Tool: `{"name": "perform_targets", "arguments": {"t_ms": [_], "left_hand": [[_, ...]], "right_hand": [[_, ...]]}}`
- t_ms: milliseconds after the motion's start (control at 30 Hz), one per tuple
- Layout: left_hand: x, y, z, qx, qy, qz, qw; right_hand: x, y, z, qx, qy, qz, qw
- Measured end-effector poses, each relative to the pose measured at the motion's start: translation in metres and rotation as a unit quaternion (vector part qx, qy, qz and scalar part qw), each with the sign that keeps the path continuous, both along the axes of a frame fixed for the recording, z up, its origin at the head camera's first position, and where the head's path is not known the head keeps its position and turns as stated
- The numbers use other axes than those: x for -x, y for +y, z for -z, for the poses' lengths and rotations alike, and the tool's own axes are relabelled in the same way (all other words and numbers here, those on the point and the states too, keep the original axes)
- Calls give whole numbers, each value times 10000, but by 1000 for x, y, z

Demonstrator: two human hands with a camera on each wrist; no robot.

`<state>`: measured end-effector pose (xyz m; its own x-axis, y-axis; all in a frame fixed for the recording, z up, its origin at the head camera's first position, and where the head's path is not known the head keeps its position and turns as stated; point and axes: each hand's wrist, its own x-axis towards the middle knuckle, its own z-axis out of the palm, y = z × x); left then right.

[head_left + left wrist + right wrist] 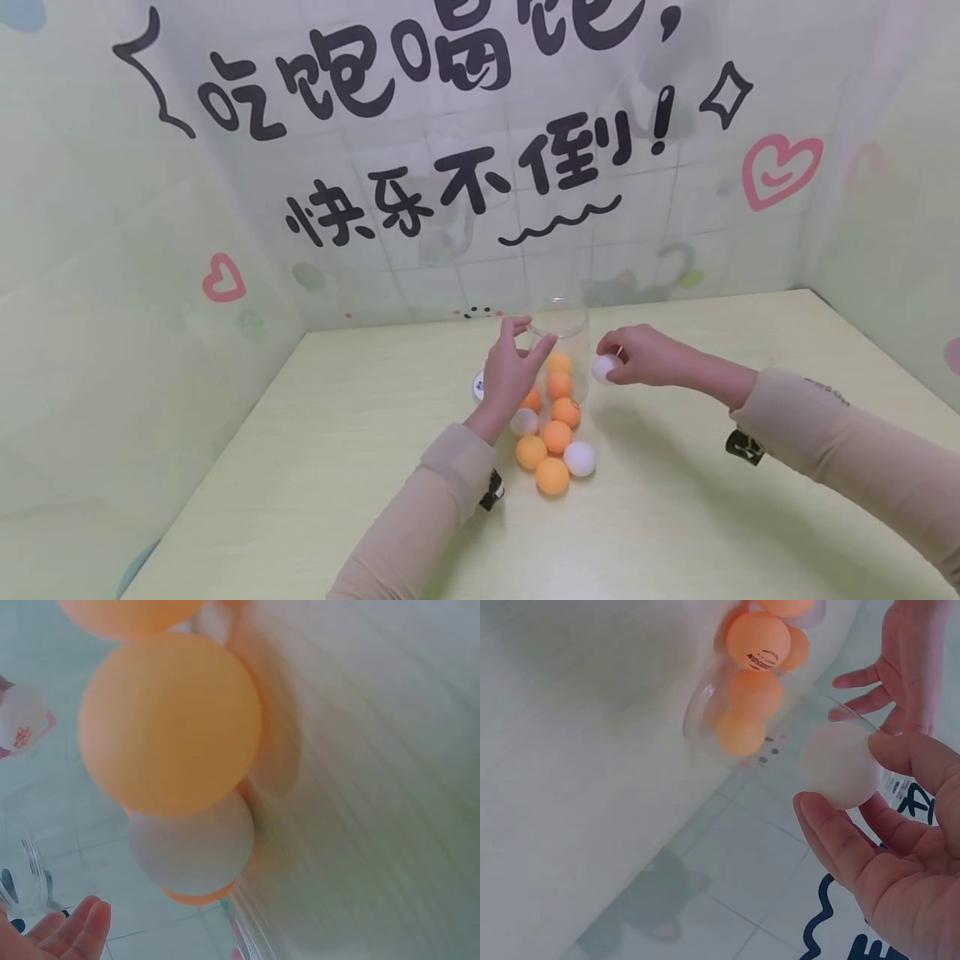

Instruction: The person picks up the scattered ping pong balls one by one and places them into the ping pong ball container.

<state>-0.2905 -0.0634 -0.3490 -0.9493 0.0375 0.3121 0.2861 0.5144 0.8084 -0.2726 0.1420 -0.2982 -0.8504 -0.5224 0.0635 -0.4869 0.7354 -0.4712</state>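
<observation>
My right hand (648,357) pinches a white ping-pong ball (840,766) between thumb and fingertips, right of a clear cylindrical jar (576,342). My left hand (512,371) is at the jar's left side, with its thumb in front near the rim; in the left wrist view its fingers (88,930) look fairly straight. Whether they touch the jar, I cannot tell. Orange balls (756,694) show through the jar's clear wall. Toward me, several balls lie close together on the table, among them an orange ball (552,477) and a white ball (579,458).
A white round thing (478,386) with dark print is partly hidden behind my left hand. The pale table (360,425) ends at a printed curtain (420,242) at the back, with more curtain on both sides. A black strap shows below each sleeve.
</observation>
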Motion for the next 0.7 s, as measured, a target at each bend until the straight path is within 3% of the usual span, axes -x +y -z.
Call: {"name": "perform_targets", "arguments": {"t_ms": [333,700], "left_hand": [[-2,1,-2,-3,-8,11,10000],[1,3,-2,10,-21,-50,10000]], "right_hand": [[3,3,-32,-32,263,54,9996],[9,3,-54,34,637,-7,9980]]}}
